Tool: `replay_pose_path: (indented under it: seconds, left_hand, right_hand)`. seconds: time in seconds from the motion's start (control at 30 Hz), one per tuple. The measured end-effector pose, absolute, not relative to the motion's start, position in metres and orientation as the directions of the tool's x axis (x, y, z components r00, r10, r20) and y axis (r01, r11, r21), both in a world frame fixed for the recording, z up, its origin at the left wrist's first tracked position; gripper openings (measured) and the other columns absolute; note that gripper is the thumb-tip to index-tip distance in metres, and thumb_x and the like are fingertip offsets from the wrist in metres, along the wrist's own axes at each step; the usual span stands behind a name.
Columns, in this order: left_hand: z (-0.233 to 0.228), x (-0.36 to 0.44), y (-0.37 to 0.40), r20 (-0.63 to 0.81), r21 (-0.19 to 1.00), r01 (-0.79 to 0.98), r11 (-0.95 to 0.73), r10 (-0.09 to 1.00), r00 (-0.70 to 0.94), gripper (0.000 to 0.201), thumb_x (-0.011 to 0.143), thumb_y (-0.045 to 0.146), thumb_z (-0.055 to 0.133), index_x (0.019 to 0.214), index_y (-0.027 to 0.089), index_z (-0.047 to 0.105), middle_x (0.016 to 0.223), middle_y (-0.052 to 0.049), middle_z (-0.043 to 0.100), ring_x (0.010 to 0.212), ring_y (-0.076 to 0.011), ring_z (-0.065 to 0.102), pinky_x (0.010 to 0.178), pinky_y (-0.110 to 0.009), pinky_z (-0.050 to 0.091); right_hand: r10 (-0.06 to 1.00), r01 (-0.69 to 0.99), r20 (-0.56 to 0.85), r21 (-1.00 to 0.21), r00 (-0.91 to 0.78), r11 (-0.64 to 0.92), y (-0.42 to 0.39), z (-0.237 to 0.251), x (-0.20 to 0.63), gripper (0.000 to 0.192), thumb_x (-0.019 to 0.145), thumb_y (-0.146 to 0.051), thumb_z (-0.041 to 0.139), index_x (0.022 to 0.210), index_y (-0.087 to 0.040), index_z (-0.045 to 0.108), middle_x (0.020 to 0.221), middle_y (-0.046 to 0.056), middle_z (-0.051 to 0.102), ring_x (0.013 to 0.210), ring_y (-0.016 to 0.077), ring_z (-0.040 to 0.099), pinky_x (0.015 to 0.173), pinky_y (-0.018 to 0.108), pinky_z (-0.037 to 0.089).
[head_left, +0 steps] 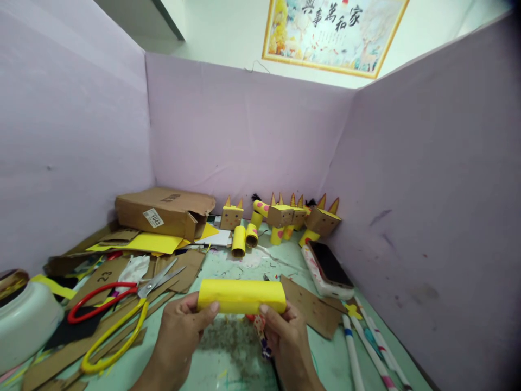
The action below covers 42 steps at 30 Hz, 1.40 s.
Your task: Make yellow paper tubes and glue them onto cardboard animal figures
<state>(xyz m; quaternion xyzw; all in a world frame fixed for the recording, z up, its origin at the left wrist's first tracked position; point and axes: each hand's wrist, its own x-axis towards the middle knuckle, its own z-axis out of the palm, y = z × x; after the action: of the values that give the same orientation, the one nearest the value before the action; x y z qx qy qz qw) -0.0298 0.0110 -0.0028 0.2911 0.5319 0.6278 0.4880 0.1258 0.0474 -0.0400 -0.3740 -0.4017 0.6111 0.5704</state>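
Observation:
A yellow paper-covered tube (242, 296) lies level across the middle of the view, raised above the table. My left hand (179, 331) grips its left end, thumb in front and fingers behind. At the right end, my right hand (288, 331) holds it the same way. Beneath the tube, partly hidden by my right hand, is a slim thing with a patterned wrapping (260, 331) that I cannot make out. Scissors (142, 290) with one red and one yellow handle rest open on cardboard strips to the left.
Finished-looking cardboard animal figures (280, 214) and two short yellow tubes (239, 241) stand at the back. A cardboard box (163, 209) and scraps fill the left, beside a white container (24, 320). On the right are a phone (330, 263), cardboard piece (313, 307) and white sticks (353, 353); lilac walls enclose the table.

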Motion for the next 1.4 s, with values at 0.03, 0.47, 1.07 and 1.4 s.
replay_pose_path:
  seconds: [0.03, 0.47, 1.07, 1.4]
  left_hand:
    - [-0.004, -0.029, 0.011, -0.141, 0.951, -0.307, 0.024, 0.92, -0.365, 0.024, 0.047, 0.029, 0.077, 0.064, 0.012, 0.07, 0.046, 0.002, 0.054, 0.042, -0.0093, 0.041, 0.042, -0.022, 0.034]
    - [-0.009, -0.032, 0.011, -0.062, 0.965, -0.259, -0.042, 0.923, -0.38, 0.029, 0.051, 0.031, 0.076, 0.074, 0.013, 0.07, 0.058, -0.001, 0.064, 0.055, -0.0169, 0.056, 0.052, -0.026, 0.044]
    - [-0.002, -0.035, 0.015, -0.165, 0.964, -0.244, 0.111, 0.962, -0.216, 0.024, 0.048, 0.028, 0.077, 0.057, 0.011, 0.063, 0.036, 0.008, 0.039, 0.031, -0.0016, 0.021, 0.03, -0.017, 0.013]
    - [0.005, -0.032, 0.012, -0.199, 0.949, -0.289, 0.127, 0.952, -0.234, 0.03, 0.043, 0.033, 0.081, 0.055, 0.012, 0.062, 0.037, 0.006, 0.044, 0.032, -0.0033, 0.03, 0.031, -0.016, 0.02]
  right_hand:
    - [0.998, -0.398, 0.006, -0.917, -0.056, -0.017, 0.046, -0.039, 0.125, 0.029, 0.059, -0.038, 0.074, 0.068, -0.012, 0.063, 0.051, -0.001, 0.056, 0.044, 0.0105, 0.048, 0.042, 0.021, 0.039]
    - [0.992, -0.379, 0.005, -0.924, -0.128, -0.044, 0.049, -0.038, 0.127, 0.036, 0.065, -0.046, 0.071, 0.063, -0.013, 0.056, 0.043, -0.007, 0.04, 0.038, 0.004, 0.029, 0.037, 0.018, 0.021]
    - [0.994, -0.223, 0.021, -0.975, -0.111, -0.004, 0.047, -0.037, 0.128, 0.038, 0.068, -0.049, 0.067, 0.064, -0.014, 0.052, 0.036, -0.008, 0.041, 0.029, 0.0023, 0.027, 0.031, 0.016, 0.019]
    - [0.99, -0.248, 0.004, -0.968, -0.139, -0.031, 0.046, -0.038, 0.127, 0.035, 0.065, -0.047, 0.068, 0.066, -0.015, 0.054, 0.037, -0.009, 0.039, 0.03, 0.0028, 0.026, 0.031, 0.017, 0.019]
